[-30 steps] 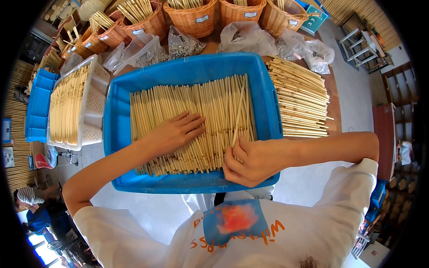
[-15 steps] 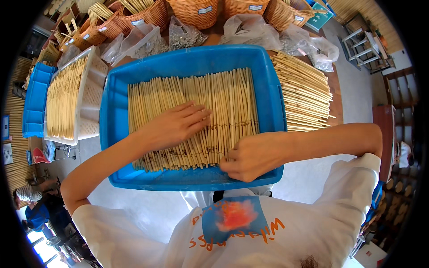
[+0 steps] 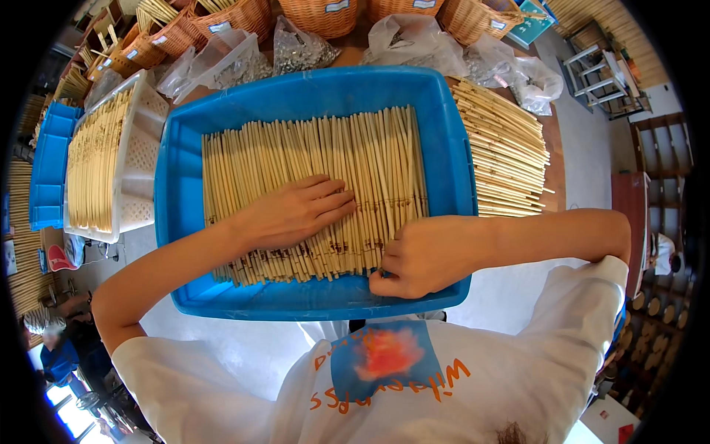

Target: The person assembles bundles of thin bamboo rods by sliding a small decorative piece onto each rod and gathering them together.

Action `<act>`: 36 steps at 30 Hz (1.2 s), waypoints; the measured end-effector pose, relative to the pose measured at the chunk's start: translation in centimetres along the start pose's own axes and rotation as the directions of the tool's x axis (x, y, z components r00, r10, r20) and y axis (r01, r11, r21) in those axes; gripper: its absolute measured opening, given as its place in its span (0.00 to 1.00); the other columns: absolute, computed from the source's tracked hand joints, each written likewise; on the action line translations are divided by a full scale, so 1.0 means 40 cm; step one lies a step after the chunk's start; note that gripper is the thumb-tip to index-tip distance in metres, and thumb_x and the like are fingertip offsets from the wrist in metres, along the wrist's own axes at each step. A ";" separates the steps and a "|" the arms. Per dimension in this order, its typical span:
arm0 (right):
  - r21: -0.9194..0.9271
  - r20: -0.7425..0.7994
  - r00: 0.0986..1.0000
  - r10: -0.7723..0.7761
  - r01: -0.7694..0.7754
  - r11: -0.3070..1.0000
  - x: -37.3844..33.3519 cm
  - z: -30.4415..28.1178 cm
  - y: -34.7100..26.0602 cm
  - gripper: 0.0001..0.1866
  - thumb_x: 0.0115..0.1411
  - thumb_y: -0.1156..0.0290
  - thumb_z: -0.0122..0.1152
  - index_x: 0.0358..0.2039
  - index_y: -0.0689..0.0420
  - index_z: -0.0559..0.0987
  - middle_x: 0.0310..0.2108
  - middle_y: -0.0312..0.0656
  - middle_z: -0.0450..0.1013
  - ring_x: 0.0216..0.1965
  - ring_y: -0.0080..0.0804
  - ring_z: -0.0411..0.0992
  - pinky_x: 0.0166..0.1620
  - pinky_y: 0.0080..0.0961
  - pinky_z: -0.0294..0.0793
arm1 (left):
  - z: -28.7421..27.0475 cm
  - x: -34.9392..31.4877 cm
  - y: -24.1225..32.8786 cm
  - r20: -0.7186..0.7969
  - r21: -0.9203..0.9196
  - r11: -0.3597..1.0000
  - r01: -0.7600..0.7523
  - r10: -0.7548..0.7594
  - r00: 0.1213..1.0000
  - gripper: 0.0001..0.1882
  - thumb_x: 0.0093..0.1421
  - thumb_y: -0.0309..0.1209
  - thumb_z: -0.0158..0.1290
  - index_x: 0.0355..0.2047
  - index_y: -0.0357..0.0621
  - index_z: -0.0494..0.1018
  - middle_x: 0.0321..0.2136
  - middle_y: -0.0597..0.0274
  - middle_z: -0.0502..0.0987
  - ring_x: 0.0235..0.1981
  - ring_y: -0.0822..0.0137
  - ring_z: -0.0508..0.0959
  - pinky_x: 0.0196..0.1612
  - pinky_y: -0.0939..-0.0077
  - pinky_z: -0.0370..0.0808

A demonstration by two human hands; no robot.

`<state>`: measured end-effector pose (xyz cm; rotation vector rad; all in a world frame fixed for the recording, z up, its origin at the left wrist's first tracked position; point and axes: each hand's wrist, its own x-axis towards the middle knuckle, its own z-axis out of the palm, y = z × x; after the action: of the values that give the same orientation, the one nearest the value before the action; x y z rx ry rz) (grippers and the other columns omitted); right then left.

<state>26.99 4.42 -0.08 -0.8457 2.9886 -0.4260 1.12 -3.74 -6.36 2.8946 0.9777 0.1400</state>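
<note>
A blue plastic tub (image 3: 164,174) holds a wide layer of thin bamboo sticks (image 3: 314,152), laid side by side and pointing away from me. My left hand (image 3: 307,209) rests flat across the middle of the layer, fingers stretched out to the right. At the near right corner of the sticks, my right hand (image 3: 425,259) is closed, with its fingers curled and the thumb pressed in by the stick ends. Whatever lies between those fingers is hidden by the hand.
Longer bamboo sticks (image 3: 506,152) lie on the brown table right of the tub. A white perforated crate (image 3: 140,159) of sticks stands left, beside a blue crate (image 3: 55,166). Behind are plastic bags (image 3: 299,50) of small metallic-looking pieces and wicker baskets (image 3: 322,16).
My right hand has shifted slightly right and up along the near stick ends. My left hand stays flat on the sticks, sliding only a little. The tub appears slightly further left.
</note>
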 end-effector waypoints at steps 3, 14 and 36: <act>0.110 -0.045 0.992 0.118 -0.112 0.988 -0.001 0.008 0.008 0.07 0.55 0.71 0.59 0.28 0.59 0.71 0.15 0.41 0.70 0.21 0.41 0.77 0.24 0.34 0.75 | -0.020 0.040 -0.010 0.049 -0.098 0.995 0.016 -0.011 0.999 0.20 0.60 0.32 0.49 0.52 0.37 0.73 0.49 0.56 0.76 0.52 0.60 0.75 0.58 0.68 0.70; 0.187 -0.356 0.857 0.372 -0.324 0.927 -0.023 0.008 0.017 0.09 0.57 0.68 0.62 0.30 0.56 0.71 0.19 0.41 0.72 0.21 0.40 0.74 0.22 0.35 0.73 | -0.022 0.077 -0.026 0.078 -0.037 0.999 -0.014 0.017 0.997 0.12 0.56 0.32 0.54 0.41 0.47 0.76 0.19 0.68 0.73 0.38 0.63 0.77 0.46 0.68 0.75; 0.161 -0.669 0.622 0.406 -0.412 0.897 -0.026 0.007 0.015 0.09 0.56 0.69 0.70 0.35 0.55 0.79 0.21 0.37 0.74 0.20 0.37 0.74 0.22 0.32 0.72 | 0.029 0.132 -0.039 -0.137 -0.101 0.966 -0.239 0.224 0.965 0.06 0.51 0.32 0.58 0.29 0.47 0.78 0.35 0.64 0.75 0.44 0.60 0.75 0.53 0.66 0.72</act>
<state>27.58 5.36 -0.57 0.0948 3.6916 -0.8723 4.50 0.66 -7.37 2.9103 0.6172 0.3841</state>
